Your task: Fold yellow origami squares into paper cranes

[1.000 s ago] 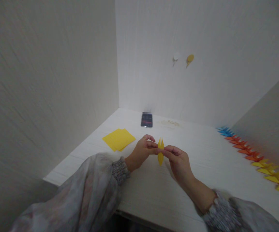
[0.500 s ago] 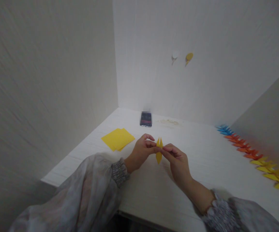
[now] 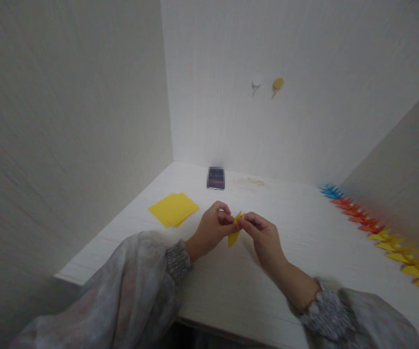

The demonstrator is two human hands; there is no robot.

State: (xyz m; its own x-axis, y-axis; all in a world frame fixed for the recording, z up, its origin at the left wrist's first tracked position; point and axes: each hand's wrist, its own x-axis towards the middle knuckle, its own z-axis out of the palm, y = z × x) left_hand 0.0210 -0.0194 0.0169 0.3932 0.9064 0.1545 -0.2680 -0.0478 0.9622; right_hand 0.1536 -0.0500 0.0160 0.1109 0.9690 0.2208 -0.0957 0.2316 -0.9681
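A folded piece of yellow origami paper [image 3: 234, 238] is held up above the table between both hands, tilted, its narrow split points upward and its wider tip down. My left hand [image 3: 214, 225] pinches it from the left with thumb and fingers. From the right, my right hand [image 3: 263, 235] grips its upper part near the split points. The fingertips of both hands almost meet and hide the middle of the paper. Left of my left hand lie several flat yellow paper squares [image 3: 173, 209], overlapping in a loose stack.
A phone [image 3: 215, 178] with a blurred screen leans at the back wall. Folded paper cranes in blue [image 3: 331, 191], orange [image 3: 358, 213] and yellow [image 3: 405, 257] line the table's right side. Two hooks, one white [image 3: 256, 83] and one yellow [image 3: 278, 84], are on the wall.
The folded paper has turned from upright to tilted, its lower tip swung left. My right hand has shifted its fingers up onto the split points. The whole view has moved slightly.
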